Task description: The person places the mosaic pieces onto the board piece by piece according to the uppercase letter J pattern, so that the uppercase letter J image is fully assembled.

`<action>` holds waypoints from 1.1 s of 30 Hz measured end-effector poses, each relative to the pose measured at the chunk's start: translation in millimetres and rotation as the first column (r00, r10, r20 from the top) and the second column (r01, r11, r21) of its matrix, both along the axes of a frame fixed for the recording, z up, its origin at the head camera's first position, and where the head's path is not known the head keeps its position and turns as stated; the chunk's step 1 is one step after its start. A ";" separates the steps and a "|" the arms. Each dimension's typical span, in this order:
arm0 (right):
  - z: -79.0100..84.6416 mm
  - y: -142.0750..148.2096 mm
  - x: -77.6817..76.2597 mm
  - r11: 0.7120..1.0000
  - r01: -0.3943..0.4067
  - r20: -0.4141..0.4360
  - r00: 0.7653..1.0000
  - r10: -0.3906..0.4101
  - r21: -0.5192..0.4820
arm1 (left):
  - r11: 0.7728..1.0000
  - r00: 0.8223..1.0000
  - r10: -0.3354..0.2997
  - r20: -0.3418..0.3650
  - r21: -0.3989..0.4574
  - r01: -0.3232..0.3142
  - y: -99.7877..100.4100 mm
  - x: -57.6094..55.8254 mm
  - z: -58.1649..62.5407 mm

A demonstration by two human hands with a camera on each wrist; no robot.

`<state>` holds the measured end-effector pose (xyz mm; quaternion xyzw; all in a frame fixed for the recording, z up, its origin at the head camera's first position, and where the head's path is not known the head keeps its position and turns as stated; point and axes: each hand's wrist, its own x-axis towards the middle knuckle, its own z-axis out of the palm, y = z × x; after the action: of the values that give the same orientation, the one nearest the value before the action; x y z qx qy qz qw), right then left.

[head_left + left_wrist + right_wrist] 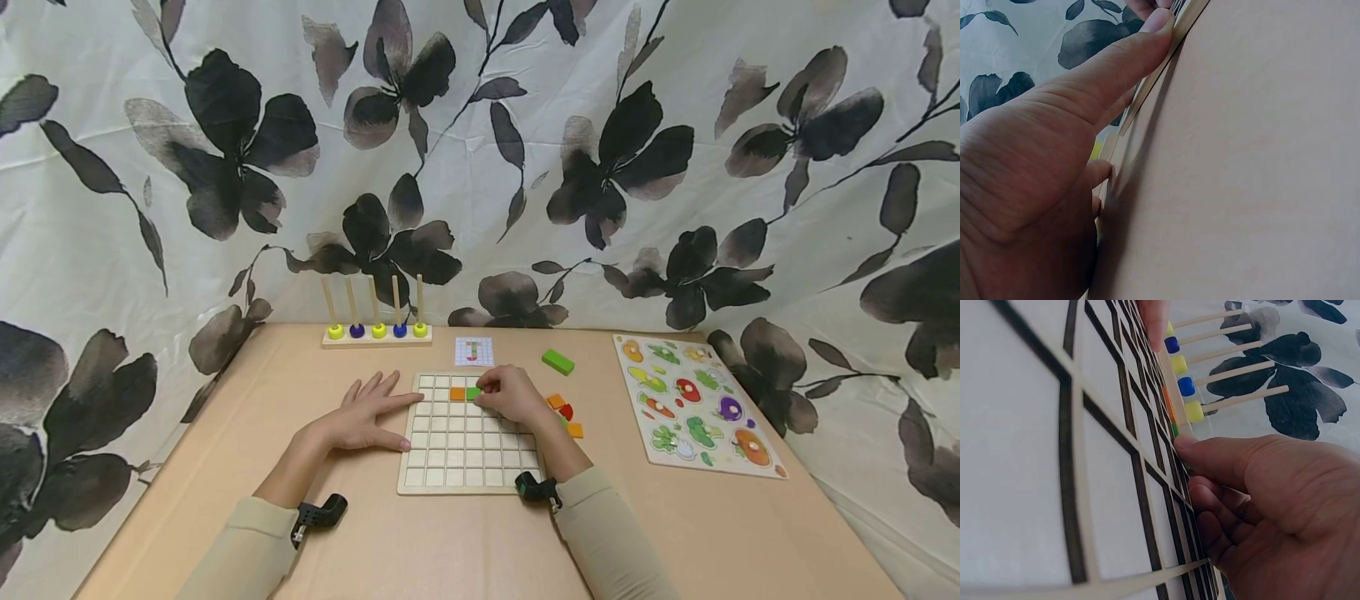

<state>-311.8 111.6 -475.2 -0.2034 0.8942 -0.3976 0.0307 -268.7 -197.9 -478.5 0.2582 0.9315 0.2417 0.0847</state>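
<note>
A pale wooden grid board [435, 477] lies on the table. An orange square tile [457, 393] and a green square tile [472, 393] sit side by side in its upper rows. My right hand [513, 395] is over the board beside the green tile, thumb and fingertips pinched together. A sliver of green shows at those fingertips in the right wrist view; the fingers hide most of it. With fingers spread, my left hand [358, 418] rests at the board's left side, thumb and index finger touching its edge. The left wrist view shows the thumb [1129, 59] on that edge.
Behind the board lies a small pattern card [474, 352]. A bead-and-peg stand [377, 337] is at the back left. A green block [558, 362] and several loose orange, red and green pieces [575, 430] lie right, partly behind my forearm. Farther right is a vegetable puzzle board [716, 468].
</note>
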 end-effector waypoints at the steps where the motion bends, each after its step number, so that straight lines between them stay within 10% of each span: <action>1: 0.2 -0.3 0.2 1.000 0.000 -0.003 1.000 0.000 0.004 | 1.000 1.000 -0.001 -0.001 0.000 0.001 0.1 0.1 0.4; 33: 36.7 28.2 10.6 0.989 -0.001 -0.080 0.997 -0.011 -0.149 | 1.000 1.000 -0.010 -0.002 -0.004 0.010 -0.7 -0.2 1.3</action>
<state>-301.2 139.8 -438.5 -0.2189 0.8630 -0.4548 -0.0214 -269.0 -198.6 -477.2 0.2627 0.9308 0.2392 0.0856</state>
